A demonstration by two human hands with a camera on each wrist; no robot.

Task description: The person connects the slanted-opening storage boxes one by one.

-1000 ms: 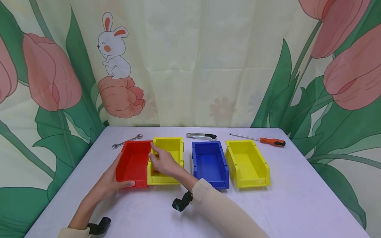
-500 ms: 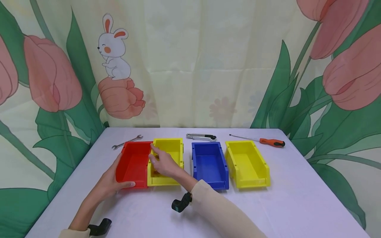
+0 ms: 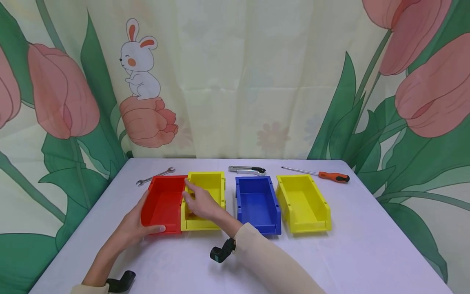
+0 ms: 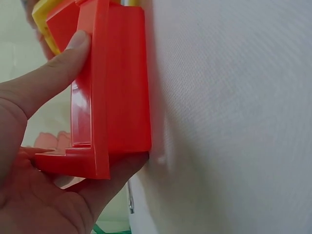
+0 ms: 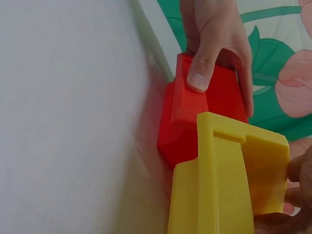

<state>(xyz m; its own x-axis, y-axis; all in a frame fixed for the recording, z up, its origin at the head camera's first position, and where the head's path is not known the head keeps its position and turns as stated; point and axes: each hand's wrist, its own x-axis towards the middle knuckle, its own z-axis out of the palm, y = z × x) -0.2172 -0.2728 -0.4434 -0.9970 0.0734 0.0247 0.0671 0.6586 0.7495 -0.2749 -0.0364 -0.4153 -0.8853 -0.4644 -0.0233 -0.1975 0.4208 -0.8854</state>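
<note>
The left hand (image 3: 130, 226) grips a red storage bin (image 3: 163, 204). Its thumb presses the bin's front lip, and its fingers lie along the left side, as the left wrist view shows. Against the red bin's right side stands a yellow storage bin (image 3: 201, 225). The right hand (image 3: 203, 204) reaches into this yellow bin and holds its left wall, with index finger and thumb at the rim beside the red bin. Its other fingers are mostly hidden inside. In the right wrist view, the yellow bin (image 5: 226, 180) stands nearer than the red one (image 5: 187, 107).
Further right stand a blue bin (image 3: 258, 204) and a second yellow bin (image 3: 304, 204). Behind the bins lie a wrench (image 3: 156, 176), a utility knife (image 3: 247, 169) with another silvery tool beside it, and a screwdriver (image 3: 332, 176) with an orange handle. A printed curtain (image 3: 220, 81) hangs behind the table.
</note>
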